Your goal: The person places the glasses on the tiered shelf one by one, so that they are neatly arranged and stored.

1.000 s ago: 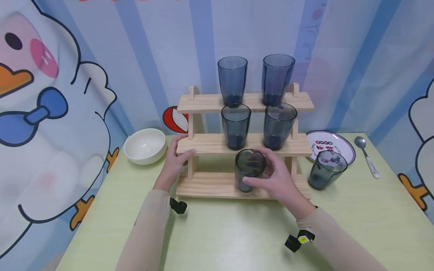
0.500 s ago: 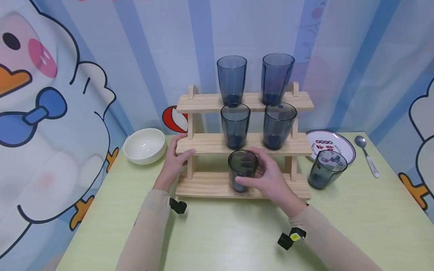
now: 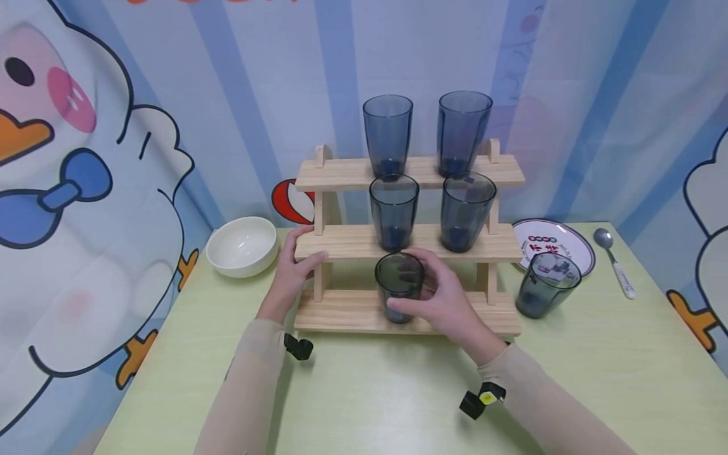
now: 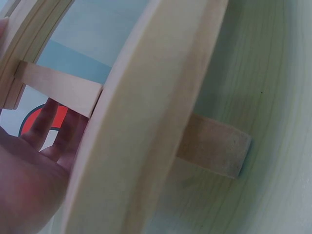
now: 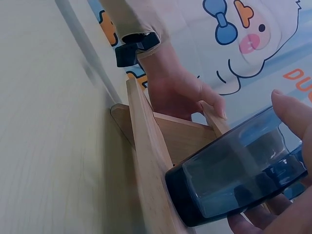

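A three-tier wooden shelf rack (image 3: 347, 311) stands on the table. My left hand (image 3: 295, 270) grips the left end of its middle tier, thumb at the front edge and fingers around the side. In the left wrist view those fingers (image 4: 58, 131) show behind the upright. With my right hand (image 3: 440, 297) I hold a dark blue-grey glass (image 3: 399, 287) at the bottom tier, thumb in front and fingers behind. Its base is right at the board in the right wrist view. Two like glasses, left (image 3: 394, 212) and right (image 3: 467, 212), stand on the middle tier; two more (image 3: 388, 136) stand on top.
Right of the rack, another glass (image 3: 547, 287) stands on the table, overlapping a white plate (image 3: 569, 243) with red marks. Beyond it lies a spoon (image 3: 614, 262). A white bowl (image 3: 242, 246) sits left of the rack. Behind hangs a striped cartoon curtain (image 3: 239, 95).
My right hand has moved the held glass left along the bottom tier. The left hand keeps its grip on the rack, and the other glasses stay where they were.
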Tool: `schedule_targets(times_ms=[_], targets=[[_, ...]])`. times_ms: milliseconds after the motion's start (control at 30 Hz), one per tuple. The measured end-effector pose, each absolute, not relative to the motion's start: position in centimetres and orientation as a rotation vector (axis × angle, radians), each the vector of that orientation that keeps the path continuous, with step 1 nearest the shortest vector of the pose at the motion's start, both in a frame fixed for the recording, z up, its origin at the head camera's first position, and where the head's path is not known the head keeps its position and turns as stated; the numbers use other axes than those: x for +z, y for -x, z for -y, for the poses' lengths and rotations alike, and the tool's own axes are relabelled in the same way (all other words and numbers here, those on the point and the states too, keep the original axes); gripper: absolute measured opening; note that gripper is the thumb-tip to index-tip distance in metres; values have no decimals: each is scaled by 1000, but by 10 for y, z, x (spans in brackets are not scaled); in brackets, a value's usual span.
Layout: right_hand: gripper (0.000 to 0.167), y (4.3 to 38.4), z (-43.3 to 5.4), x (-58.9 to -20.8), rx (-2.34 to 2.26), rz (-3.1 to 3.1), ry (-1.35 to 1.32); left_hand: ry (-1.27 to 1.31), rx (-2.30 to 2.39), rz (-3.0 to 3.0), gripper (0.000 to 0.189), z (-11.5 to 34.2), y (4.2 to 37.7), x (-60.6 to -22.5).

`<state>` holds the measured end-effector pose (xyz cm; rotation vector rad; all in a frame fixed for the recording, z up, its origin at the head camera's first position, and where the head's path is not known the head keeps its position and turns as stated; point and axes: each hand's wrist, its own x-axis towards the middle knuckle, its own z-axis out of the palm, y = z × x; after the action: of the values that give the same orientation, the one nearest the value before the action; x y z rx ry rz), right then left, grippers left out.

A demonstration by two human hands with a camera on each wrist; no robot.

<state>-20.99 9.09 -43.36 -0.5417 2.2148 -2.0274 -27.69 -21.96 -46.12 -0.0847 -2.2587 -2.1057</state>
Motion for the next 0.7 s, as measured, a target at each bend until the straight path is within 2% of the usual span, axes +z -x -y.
schedule_targets(times_ms=[700], targets=[[85,202,-82,-436,-2002,-2350,592,81,-2104,2269,63,219,277,-461]])
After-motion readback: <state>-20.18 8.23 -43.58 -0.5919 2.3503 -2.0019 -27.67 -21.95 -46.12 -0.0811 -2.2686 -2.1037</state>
